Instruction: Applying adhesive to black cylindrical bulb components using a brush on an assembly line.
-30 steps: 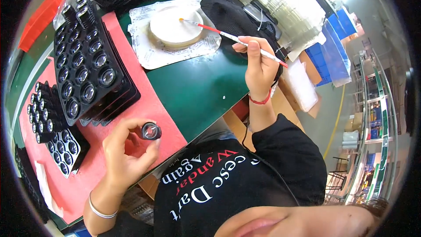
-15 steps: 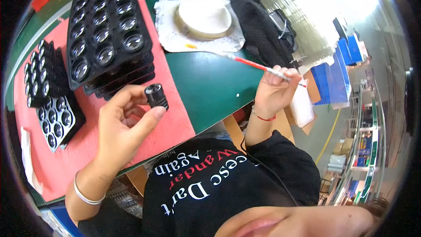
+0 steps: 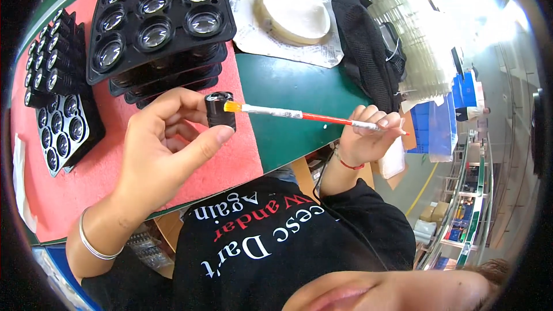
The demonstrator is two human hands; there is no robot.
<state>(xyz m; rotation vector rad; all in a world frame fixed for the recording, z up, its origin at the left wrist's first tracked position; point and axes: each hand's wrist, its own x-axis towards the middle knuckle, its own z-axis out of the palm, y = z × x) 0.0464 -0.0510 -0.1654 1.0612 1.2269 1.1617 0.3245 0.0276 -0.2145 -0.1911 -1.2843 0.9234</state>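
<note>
Between the thumb and fingers of my left hand (image 3: 164, 138) is a small black lens barrel (image 3: 220, 116), held upright over the pink mat. My right hand (image 3: 371, 132) pinches a thin paintbrush (image 3: 322, 118) near its rear end. The brush has a red handle partly wrapped in white, and its yellow bristles are at the barrel's upper rim, seemingly touching it. Behind my left hand rises a stack of black trays (image 3: 129, 40) filled with round clear lenses. Farther left, several more black barrels (image 3: 52, 60) stand on a smaller lens tray (image 3: 60, 132).
A round white dish (image 3: 295, 12) rests on a printed white sheet (image 3: 317, 55) at the back of the green table (image 3: 276, 80). Black mesh fabric (image 3: 366, 40) and stacked clear trays (image 3: 412, 34) lie to its right. The pink mat (image 3: 75, 196) covers the table's left part.
The brush has swung left and down from near the dish, so its bristles now meet the barrel's top. My left hand still grips the barrel. The view has shifted slightly.
</note>
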